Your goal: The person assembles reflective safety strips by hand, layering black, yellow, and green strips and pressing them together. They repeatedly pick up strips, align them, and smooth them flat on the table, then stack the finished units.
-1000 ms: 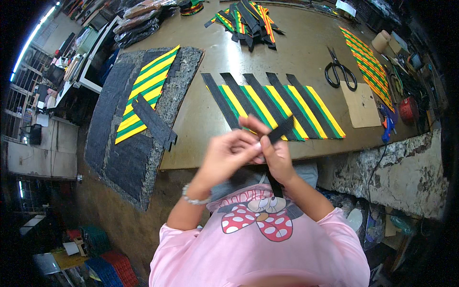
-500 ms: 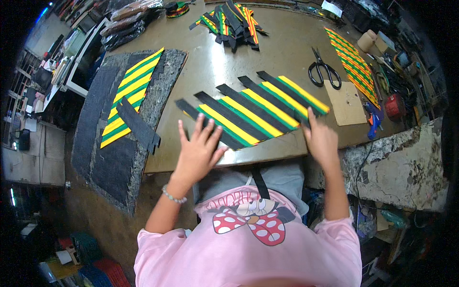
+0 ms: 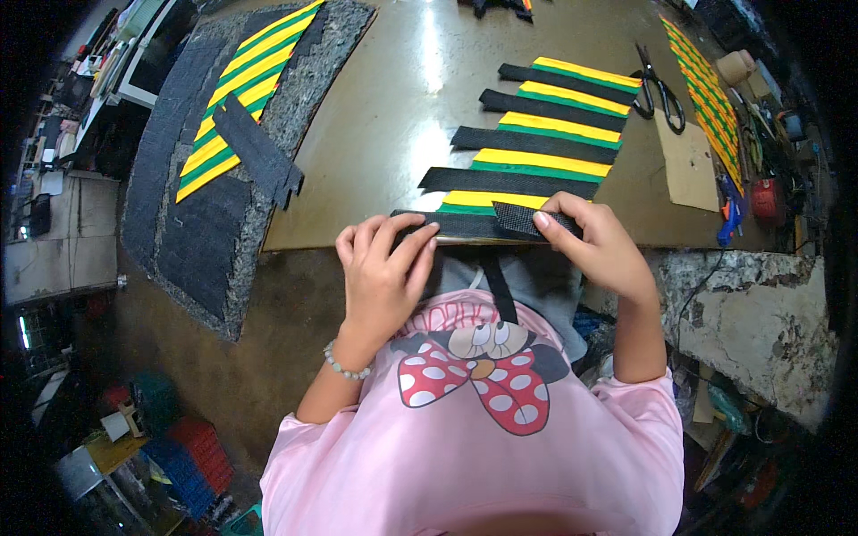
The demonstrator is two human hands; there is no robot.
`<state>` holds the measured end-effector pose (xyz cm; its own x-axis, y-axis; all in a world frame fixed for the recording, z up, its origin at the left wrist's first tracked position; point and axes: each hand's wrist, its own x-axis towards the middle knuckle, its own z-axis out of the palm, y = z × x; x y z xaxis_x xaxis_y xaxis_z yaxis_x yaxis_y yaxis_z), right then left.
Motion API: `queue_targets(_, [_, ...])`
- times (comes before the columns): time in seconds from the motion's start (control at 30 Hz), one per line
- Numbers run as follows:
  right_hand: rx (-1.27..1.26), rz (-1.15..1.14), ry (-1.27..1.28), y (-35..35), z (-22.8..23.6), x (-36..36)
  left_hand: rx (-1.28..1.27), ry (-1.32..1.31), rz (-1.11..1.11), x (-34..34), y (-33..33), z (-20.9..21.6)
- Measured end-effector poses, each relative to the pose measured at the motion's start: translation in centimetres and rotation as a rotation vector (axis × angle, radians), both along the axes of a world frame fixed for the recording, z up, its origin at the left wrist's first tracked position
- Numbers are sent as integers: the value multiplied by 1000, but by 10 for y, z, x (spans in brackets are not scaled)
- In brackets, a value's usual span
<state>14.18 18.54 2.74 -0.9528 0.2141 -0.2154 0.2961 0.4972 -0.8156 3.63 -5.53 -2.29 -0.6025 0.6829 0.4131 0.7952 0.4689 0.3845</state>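
A panel of slanting yellow, green and black woven strips [image 3: 545, 161] lies on the table before me, its black ends jutting out at the left. Along the table's front edge runs its nearest black strip [image 3: 469, 225]. My left hand [image 3: 380, 268] is closed on the left end of that strip, fingers curled over it. Between thumb and fingers, my right hand [image 3: 603, 241] pinches a black mesh-textured flap [image 3: 518, 220] at the right end. Whether this flap is the strip folded back or a separate piece, I cannot tell.
At the left, a worn dark board [image 3: 152, 179] carries a yellow-green striped piece [image 3: 241, 98] and loose black strips [image 3: 255, 147]. Black scissors [image 3: 660, 89], cardboard [image 3: 686, 165], a blue tool [image 3: 730, 219] and a checked woven panel [image 3: 702, 98] are on the right.
The striped panel has turned so its strips lie nearly level, with a black strip along the table edge. Both hands have closed on that nearest part. My view has tipped nearer.
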Motion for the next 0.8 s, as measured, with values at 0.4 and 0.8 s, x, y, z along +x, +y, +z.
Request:
queue_targets(0.4, [-436,65,-171,-6,-3,0,517,-1329,11,-9,22,17])
queue_targets(0.8, [-940,-459,285,15,-37,49,543,-1495,14,-24,-9,13])
